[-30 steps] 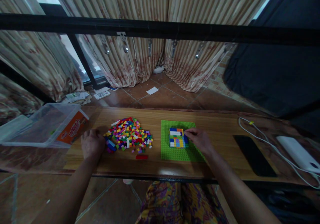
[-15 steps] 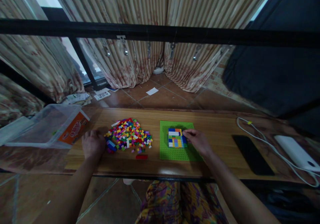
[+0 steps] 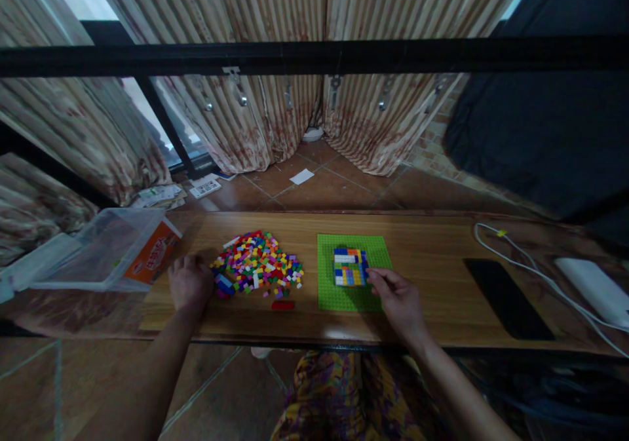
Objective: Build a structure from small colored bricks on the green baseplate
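Observation:
A small build of coloured bricks [image 3: 350,274] sits on a green baseplate [image 3: 329,299], with white, blue, yellow and orange bricks showing on top. At its right edge is my right hand [image 3: 400,300], thumb and forefinger pinched together; whatever lies between the fingertips is too small to make out. My left hand [image 3: 190,284] rests on the table, fingers curled and their undersides hidden. Just right of it lie some blue bricks [image 3: 225,285], at the edge of a heap of loose mixed bricks [image 3: 260,261]. A long red brick [image 3: 283,305] lies apart, in front of the heap.
A clear plastic box [image 3: 105,248] with an orange label stands at the far left. To the right, a black phone-like slab [image 3: 508,299], a white power bank-like device [image 3: 592,290] and a white cable [image 3: 535,267] lie on the table [image 3: 432,251]. A black rail crosses behind.
My right hand has moved slightly toward me along the build's right edge, still pinched. My left hand has stayed beside the heap. The whole view has shifted a little.

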A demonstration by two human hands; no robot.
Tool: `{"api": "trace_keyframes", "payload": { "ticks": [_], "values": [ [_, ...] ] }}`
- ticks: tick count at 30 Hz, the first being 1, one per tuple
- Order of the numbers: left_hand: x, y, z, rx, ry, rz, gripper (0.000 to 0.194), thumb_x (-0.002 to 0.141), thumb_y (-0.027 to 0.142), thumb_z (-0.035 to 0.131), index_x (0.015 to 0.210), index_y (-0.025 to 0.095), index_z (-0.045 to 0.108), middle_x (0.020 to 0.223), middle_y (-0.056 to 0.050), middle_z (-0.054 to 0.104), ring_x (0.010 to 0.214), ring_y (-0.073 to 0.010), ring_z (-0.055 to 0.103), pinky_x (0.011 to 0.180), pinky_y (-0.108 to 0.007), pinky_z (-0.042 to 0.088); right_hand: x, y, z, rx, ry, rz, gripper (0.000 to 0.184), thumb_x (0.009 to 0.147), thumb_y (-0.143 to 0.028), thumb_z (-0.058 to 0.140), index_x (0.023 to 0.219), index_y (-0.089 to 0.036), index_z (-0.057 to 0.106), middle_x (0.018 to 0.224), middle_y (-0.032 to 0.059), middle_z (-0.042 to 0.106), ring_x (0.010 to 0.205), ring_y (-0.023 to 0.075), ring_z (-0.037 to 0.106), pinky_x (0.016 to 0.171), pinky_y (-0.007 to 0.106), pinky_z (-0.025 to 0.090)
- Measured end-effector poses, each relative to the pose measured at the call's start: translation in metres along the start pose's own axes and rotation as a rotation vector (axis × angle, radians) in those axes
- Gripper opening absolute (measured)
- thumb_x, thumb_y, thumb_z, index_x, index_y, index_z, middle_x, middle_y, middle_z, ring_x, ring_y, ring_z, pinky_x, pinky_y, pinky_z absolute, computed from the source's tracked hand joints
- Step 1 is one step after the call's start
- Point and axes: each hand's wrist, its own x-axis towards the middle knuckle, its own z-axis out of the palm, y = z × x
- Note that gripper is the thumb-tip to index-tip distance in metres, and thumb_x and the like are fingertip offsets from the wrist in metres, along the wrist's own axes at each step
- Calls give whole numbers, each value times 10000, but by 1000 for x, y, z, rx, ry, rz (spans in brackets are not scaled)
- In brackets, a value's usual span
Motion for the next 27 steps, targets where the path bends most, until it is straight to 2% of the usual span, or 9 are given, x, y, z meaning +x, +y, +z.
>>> {"api": "trace_keyframes", "payload": {
  "ticks": [4,7,10,19,23,27],
  "values": [
    [-2,3,-1,14,9,-20,297,809,201,411,977,108,638,1000,-188,608,990,-324,538,883,-457,430,-27,-1,30,-118,-261,-179,208,861,-376,585,903,-221,717,881,39,712,815,177,651,734,291,492],
    [-3,4,-2,-5,12,-23,290,807,185,411,971,117,641,985,-175,610,988,-319,535,892,-447,421,-40,-1,56,-212,-418,-300,175,890,-285,540,908,-237,708,861,28,692,803,166,646,720,277,487],
    [-4,4,-2,-23,19,-36,286,815,189,413,976,122,640,978,-165,610,987,-314,534,899,-436,415,-44,-1,78,-281,-504,-363,180,899,-225,516,920,-240,695,858,22,682,805,161,642,735,277,483],
    [-6,4,1,-40,32,-58,261,810,173,430,964,141,638,987,-151,610,995,-304,533,899,-426,414,-44,-13,135,-537,-495,-528,109,890,-230,563,866,-219,669,897,45,671,886,195,614,797,289,447],
    [-5,4,1,-25,14,-48,277,815,165,416,974,130,640,990,-161,619,1000,-310,531,899,-433,409,-46,-22,142,-628,-473,-488,101,884,-240,580,838,-213,666,882,45,665,876,196,610,790,277,432],
    [-5,4,0,-21,-2,-51,296,824,163,412,1001,110,644,1013,-180,621,1003,-316,530,892,-440,409,-23,-29,138,-662,-392,-418,196,929,-231,494,940,-217,689,940,54,678,889,184,620,803,269,427]
  ]
}}
